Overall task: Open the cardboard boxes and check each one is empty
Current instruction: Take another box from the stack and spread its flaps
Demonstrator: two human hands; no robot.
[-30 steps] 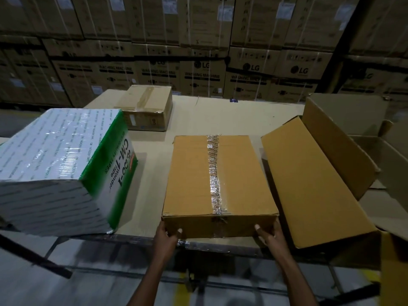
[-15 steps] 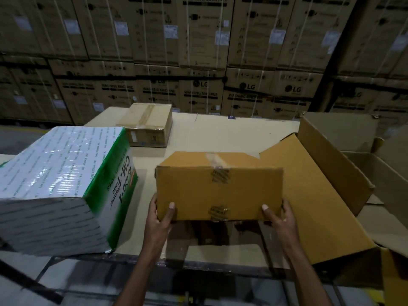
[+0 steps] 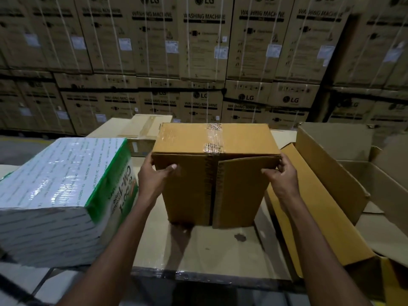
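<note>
Cardboard box [image 3: 215, 173] stands on end, long axis vertical; left hand [image 3: 154, 175] and right hand [image 3: 280, 173] grip its upper corners, flap seam facing them.

A brown box [image 3: 215, 173] stands on end on the worktop [image 3: 220, 257], gripped at its upper corners by the left hand [image 3: 154, 175] and right hand [image 3: 281, 174]. A white-and-green package [image 3: 55, 195] sits left, an opened box [image 3: 331, 184] right.
</note>
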